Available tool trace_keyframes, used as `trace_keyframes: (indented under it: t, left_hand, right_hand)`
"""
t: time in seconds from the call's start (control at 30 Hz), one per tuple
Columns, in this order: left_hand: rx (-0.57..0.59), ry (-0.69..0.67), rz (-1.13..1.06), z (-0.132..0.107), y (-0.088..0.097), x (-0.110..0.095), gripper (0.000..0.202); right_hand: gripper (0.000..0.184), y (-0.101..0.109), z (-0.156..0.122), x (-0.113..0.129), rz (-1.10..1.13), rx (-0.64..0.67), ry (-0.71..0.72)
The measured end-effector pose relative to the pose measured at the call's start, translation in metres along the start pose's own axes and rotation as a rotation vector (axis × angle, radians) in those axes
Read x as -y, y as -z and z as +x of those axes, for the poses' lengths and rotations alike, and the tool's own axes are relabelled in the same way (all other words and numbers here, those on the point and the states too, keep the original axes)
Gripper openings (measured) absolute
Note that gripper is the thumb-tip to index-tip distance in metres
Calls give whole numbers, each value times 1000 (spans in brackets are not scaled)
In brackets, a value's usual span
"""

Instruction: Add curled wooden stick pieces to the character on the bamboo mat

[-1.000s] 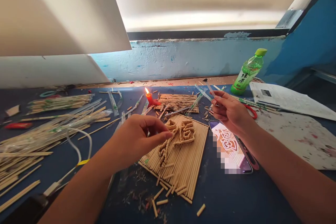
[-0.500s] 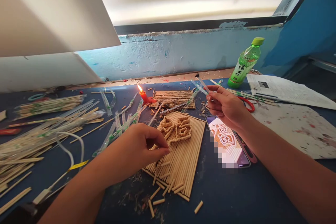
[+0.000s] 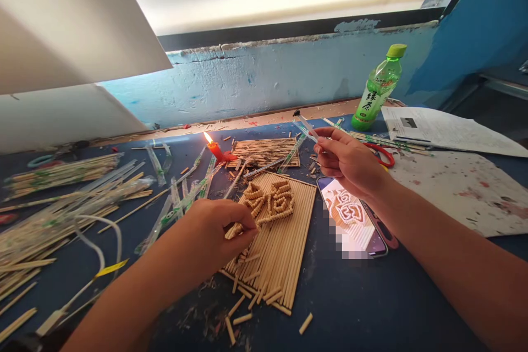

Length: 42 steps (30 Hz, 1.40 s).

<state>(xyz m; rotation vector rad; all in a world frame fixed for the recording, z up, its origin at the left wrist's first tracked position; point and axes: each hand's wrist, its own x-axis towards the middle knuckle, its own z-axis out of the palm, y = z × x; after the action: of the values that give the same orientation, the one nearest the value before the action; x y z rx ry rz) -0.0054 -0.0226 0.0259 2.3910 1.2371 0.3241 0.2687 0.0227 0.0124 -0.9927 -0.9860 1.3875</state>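
My left hand point(image 3: 214, 236) is pinched shut over the left side of a panel of wooden sticks point(image 3: 289, 242). What sits between its fingertips, if anything, is too small to make out. Just beyond it, raised characters built from short stick pieces point(image 3: 282, 201) stand on the panel, partly covered by the hand. My right hand point(image 3: 346, 157) is closed around a translucent glue stick point(image 3: 307, 124) with a blackened tip, held above the table. Beneath that hand lies a phone point(image 3: 350, 209) showing a similar character. Cut stick pieces point(image 3: 242, 319) are scattered at the panel's near edge.
A lit red candle point(image 3: 215, 149) stands beside a smaller scorched stick mat point(image 3: 268, 151). Bundled sticks and plastic wrappers point(image 3: 61, 173) spread over the left, with a white cable point(image 3: 97, 236). At right are a green bottle point(image 3: 379, 88), red scissors point(image 3: 381, 154) and papers point(image 3: 454, 132).
The view has shifted slightly, so everything sits a little further left and higher. The left hand keeps its pinch over the panel, and the right hand still holds the glue stick.
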Motion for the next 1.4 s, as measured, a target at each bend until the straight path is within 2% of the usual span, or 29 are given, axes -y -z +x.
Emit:
trace_keyframes:
  t: [0.2,0.37,0.63,0.97,1.2,1.4]
  left_hand:
    - [36,-81,87,0,-2,3,12]
    - [68,-74,106,1,-3,0,13]
    - [53,-60,102,2,-8,2,12]
    - [106,28,139,0,0,-7,12]
    - [159,4,99,0,3,-9,8]
    - [138,-67,72,-1,-1,-5,23]
  right_hand:
    - [12,-1,-1,0,1,-15,-5]
    - [11,-1,-1,0,-2,-15,-5]
    - [11,-1,0,-1,0,-19,-11]
    - [10,-1,0,-2,4,-24,-10]
    - [10,-1,-1,-2,9,-22,-8]
    - [11,-1,-1,-1,8,-23,-13]
